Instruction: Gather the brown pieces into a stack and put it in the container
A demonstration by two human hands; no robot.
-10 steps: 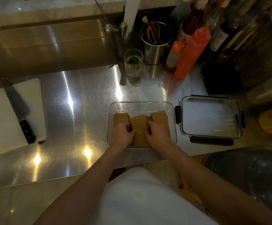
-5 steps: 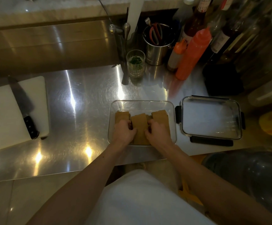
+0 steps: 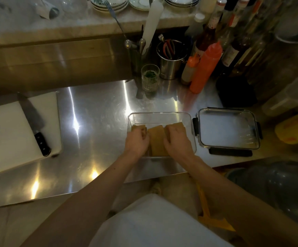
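1. In the middle of the steel table [image 3: 94, 111] stood one clear container [image 3: 159, 116], and three brown pieces [image 3: 158, 139] lay inside it, side by side.
2. The left hand [image 3: 136, 142] rested on the left piece with the fingers [image 3: 143, 134] curled down over it; whether they truly gripped it, I cannot tell.
3. The right hand [image 3: 176, 139] lay on the right piece, its fingers bent over the edge next to the middle piece. The middle piece was uncovered between the two hands.
4. One lid [image 3: 228, 129] with black clips lay just beside the container, on its right.
5. On the left there was one white cutting board [image 3: 6, 129] with one knife [image 3: 33, 122] on it.
6. At the back stood two orange squeeze bottles [image 3: 205, 68], one tall and one small, one glass [image 3: 150, 77] with something green, one metal cup [image 3: 170, 63] holding red-handled scissors, and several dark bottles [image 3: 232, 50].
7. The bottle labels were too blurred to read.
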